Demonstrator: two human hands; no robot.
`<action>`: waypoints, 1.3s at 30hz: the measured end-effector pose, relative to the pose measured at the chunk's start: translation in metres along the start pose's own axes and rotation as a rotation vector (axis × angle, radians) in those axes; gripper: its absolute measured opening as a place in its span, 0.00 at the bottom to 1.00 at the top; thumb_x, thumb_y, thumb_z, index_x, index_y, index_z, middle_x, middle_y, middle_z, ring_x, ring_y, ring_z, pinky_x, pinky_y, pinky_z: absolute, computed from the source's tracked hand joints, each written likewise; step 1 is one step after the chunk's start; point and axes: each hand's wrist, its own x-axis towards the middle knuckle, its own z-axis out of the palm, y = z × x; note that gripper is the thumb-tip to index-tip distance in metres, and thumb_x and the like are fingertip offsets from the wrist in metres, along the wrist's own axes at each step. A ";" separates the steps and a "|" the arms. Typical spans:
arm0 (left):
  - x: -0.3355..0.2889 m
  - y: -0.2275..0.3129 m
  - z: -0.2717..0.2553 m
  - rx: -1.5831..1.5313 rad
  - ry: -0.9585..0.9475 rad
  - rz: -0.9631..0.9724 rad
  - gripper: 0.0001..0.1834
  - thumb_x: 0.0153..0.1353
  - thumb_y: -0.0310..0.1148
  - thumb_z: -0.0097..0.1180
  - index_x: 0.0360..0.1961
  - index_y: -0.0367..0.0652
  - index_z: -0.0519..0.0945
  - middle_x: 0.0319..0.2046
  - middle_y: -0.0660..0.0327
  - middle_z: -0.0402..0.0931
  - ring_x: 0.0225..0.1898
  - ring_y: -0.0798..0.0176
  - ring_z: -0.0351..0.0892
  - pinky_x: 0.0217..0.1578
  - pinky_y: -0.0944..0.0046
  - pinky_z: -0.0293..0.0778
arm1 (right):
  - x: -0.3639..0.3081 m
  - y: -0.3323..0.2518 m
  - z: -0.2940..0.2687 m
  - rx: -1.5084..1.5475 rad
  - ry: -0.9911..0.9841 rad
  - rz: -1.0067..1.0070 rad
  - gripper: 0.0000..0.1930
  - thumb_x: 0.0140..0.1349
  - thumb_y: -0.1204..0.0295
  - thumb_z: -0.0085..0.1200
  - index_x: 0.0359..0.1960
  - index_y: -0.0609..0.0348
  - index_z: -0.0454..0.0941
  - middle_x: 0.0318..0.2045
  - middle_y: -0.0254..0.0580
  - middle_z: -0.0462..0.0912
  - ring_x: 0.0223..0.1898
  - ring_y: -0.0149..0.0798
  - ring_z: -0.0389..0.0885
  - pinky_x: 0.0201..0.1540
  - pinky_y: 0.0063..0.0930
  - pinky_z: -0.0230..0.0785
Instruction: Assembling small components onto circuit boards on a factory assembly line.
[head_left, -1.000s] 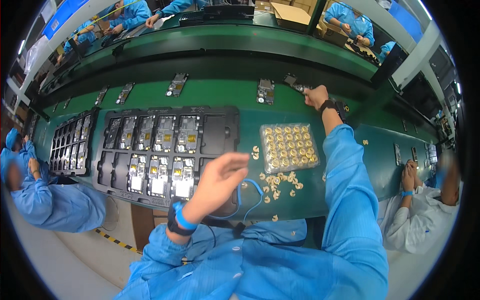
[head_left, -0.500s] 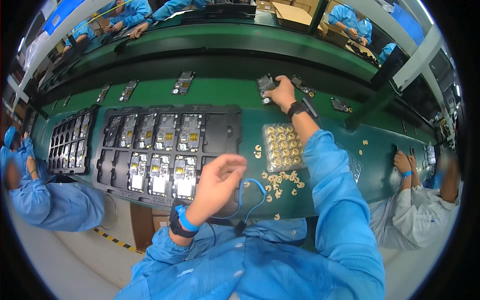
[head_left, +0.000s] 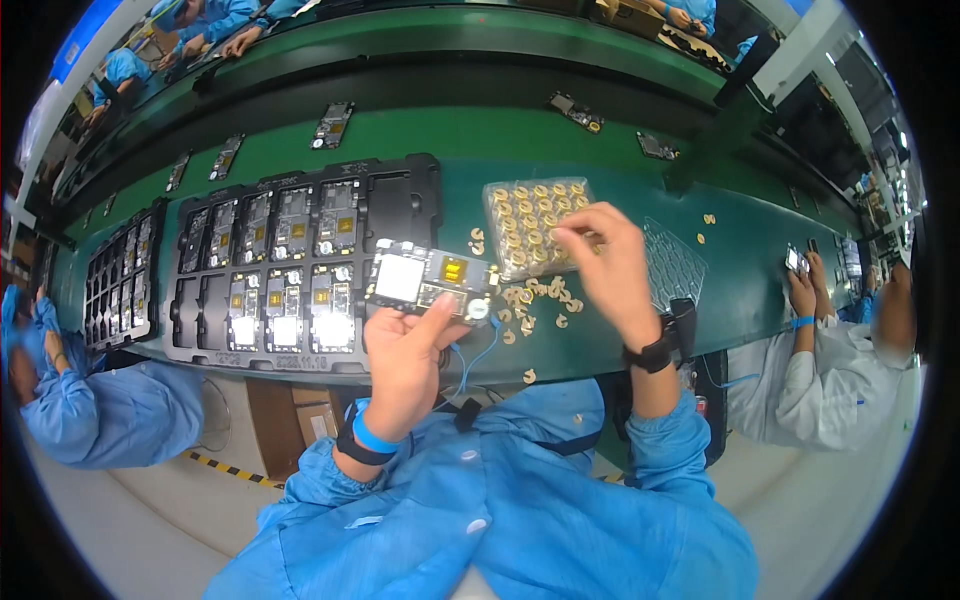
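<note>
My left hand [head_left: 405,362] is closed on a phone-sized circuit board [head_left: 428,281] with a white square, a yellow patch and a round silver part. It holds the board up in front of the black tray [head_left: 410,225], thumb on the near edge. At the right edge of a clear plastic tray [head_left: 513,262] full of round gold-coloured parts [head_left: 541,191], my right hand [head_left: 612,262] has its thumb and fingers pinched together. What lies between those fingertips is hidden. Loose crescent-shaped pieces [head_left: 529,376] are scattered on the bench below the clear tray.
Two rows of circuit boards [head_left: 284,315] lie in the black tray; a second filled tray [head_left: 122,285] stands further left. More boards [head_left: 333,125] lie along the green strip behind. An empty clear tray [head_left: 672,262] sits to the right. Co-workers sit at both sides and across the bench.
My right hand has come back from the far strip to the clear tray. The board it was touching there is now in my left hand, which was empty before. The view has shifted.
</note>
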 end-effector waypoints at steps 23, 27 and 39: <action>-0.018 -0.009 0.010 0.035 0.069 0.024 0.12 0.70 0.21 0.62 0.52 0.26 0.79 0.41 0.50 0.87 0.42 0.60 0.89 0.51 0.60 0.86 | -0.026 0.069 -0.045 -0.291 -0.154 -0.074 0.13 0.66 0.81 0.59 0.51 0.66 0.85 0.45 0.49 0.81 0.46 0.54 0.82 0.50 0.40 0.76; -0.006 -0.010 0.011 0.167 0.042 0.050 0.12 0.69 0.21 0.63 0.51 0.29 0.78 0.41 0.53 0.86 0.42 0.64 0.87 0.48 0.61 0.85 | -0.025 0.070 -0.045 -0.239 -0.142 -0.110 0.12 0.67 0.81 0.58 0.50 0.68 0.85 0.42 0.52 0.82 0.46 0.58 0.82 0.50 0.40 0.76; 0.025 -0.003 0.041 0.360 -0.117 0.365 0.38 0.64 0.12 0.60 0.76 0.36 0.66 0.45 0.54 0.85 0.37 0.68 0.84 0.39 0.70 0.79 | -0.042 -0.018 -0.024 0.758 -0.123 0.384 0.11 0.72 0.77 0.60 0.52 0.70 0.83 0.36 0.43 0.89 0.34 0.28 0.85 0.39 0.21 0.78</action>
